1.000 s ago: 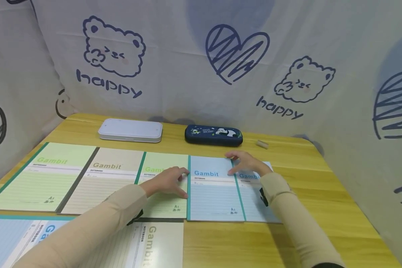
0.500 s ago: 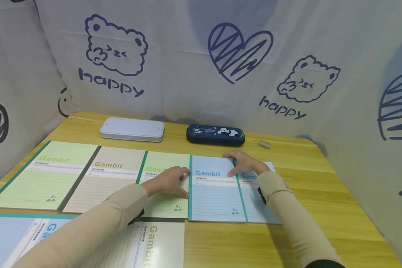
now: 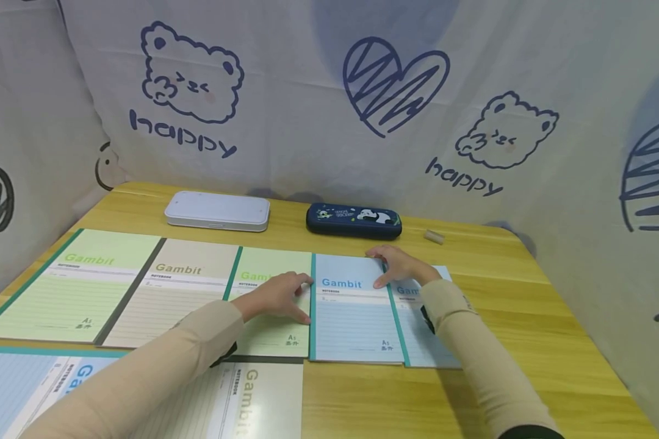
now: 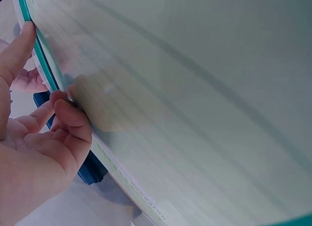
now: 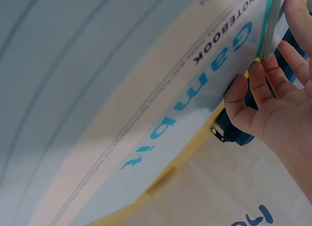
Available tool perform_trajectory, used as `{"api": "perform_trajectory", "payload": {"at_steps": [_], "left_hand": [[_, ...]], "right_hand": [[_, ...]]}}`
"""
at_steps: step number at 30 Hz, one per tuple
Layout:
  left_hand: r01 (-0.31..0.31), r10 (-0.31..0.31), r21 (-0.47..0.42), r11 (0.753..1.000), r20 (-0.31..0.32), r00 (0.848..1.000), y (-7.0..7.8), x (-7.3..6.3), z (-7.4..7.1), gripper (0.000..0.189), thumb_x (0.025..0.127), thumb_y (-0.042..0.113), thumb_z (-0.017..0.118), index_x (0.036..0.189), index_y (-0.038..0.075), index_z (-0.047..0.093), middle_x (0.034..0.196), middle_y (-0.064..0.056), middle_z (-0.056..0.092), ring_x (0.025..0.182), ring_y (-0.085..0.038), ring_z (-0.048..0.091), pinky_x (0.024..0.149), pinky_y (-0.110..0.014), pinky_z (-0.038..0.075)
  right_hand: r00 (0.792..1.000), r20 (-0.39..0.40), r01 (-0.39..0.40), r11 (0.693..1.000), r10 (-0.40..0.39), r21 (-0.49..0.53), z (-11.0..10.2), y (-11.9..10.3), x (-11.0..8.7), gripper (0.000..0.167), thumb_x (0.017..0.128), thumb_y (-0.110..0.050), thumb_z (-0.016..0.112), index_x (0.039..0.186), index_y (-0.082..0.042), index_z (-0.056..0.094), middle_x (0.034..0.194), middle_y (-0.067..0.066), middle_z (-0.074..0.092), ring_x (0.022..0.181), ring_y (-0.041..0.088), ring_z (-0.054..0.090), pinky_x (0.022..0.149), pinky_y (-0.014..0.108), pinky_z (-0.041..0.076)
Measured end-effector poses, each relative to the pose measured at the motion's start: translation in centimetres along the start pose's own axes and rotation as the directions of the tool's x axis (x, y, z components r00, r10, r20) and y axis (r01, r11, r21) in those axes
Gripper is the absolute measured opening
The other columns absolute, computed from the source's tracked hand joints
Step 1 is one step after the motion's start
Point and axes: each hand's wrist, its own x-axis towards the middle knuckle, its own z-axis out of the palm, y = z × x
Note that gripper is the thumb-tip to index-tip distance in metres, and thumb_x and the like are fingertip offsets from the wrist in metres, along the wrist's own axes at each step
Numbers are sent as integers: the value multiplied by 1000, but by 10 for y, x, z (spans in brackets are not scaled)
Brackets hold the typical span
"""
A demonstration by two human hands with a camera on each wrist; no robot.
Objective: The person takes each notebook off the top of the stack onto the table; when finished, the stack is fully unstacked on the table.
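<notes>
Two blue notebooks lie side by side, the left blue notebook (image 3: 357, 329) and the right blue notebook (image 3: 425, 335), each with a teal spine strip. My left hand (image 3: 277, 297) is over the green notebook (image 3: 263, 259), thumb and fingertips at the left blue notebook's spine. In the left wrist view some fingers of the left hand (image 4: 53, 143) are bent, the thumb extended. My right hand (image 3: 401, 268) touches the left blue notebook's upper right corner, spread between its top and right edges. The right wrist view shows the right hand's fingers (image 5: 261, 89) at the seam between both blue notebooks.
Farther left are a beige notebook (image 3: 183, 256) and another green notebook (image 3: 107, 244). In front lie sideways a blue notebook (image 3: 16, 390) and a beige notebook (image 3: 274, 396). Behind stand a white case (image 3: 218, 207), a dark blue panda pencil case (image 3: 354, 222) and a small tan piece (image 3: 434, 236).
My right hand has shifted slightly left onto the left blue notebook's corner. The left hand stays at the spine. The whole view has drifted a little.
</notes>
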Motion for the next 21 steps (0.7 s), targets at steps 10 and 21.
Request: {"api": "perform_trajectory", "payload": {"at_steps": [10,21], "left_hand": [[9,-9,4,1000,9,1000,3,-1,-1,78,64,28,80,129,4,45,99,-7,53,89,-19,50,81,-33,41],[9,-9,3,1000,4,1000,2,0,0,78,64,29,80,129,5,44,100,-7,53,90,-19,50,82,-33,41]], "right_hand": [[999,-50,-21,996,16,-88,0,-7,-5,77,68,-22,77,131,-1,40,124,18,43,116,31,35,100,44,24],[994,-105,-41,998,35,-52,1,-14,-10,77,64,-17,79,130,-4,41,127,18,40,119,33,34,100,47,24]]}}
